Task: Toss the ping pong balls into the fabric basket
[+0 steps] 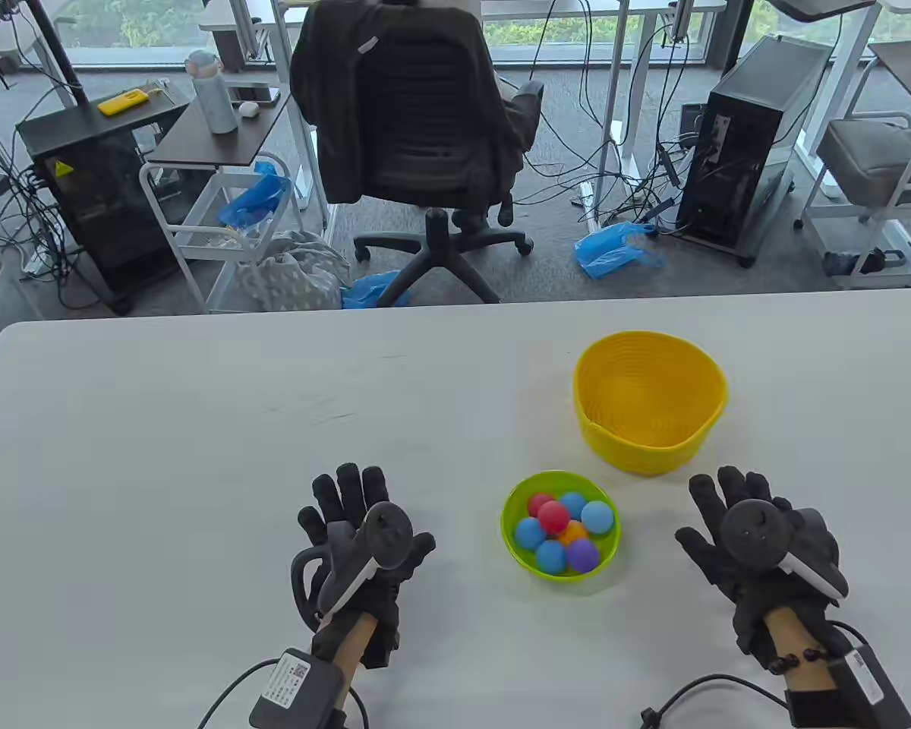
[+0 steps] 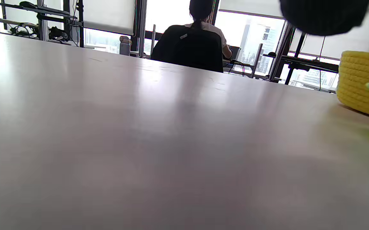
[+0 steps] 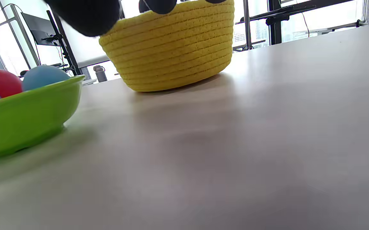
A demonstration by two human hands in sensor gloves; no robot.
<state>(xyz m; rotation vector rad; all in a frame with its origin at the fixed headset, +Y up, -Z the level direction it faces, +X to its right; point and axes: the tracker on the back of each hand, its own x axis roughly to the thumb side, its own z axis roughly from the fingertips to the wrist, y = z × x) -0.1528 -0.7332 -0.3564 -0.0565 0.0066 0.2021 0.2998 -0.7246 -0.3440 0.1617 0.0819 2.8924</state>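
The left hand (image 1: 364, 550) lies flat at the bottom middle, fingers spread out. The right hand (image 1: 763, 543) lies flat at the bottom right, fingers spread too.

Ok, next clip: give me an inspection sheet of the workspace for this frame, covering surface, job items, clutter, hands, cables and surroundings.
Surface: white table, bare apart from the items below.
Job's things: yellow fabric basket upright, nothing visible inside; green bowl nearer the person, apart from it, holding the ping pong balls: blue, red, orange, purple.
Clutter: nothing seen on the table.
Hands: left hand and right hand lie flat either side of the bowl, fingers spread, holding nothing.
Cables: black leads run from both wrist units off the near edge.
Surroundings: office chair with dark jacket, PC tower, floor cables, blue bags.
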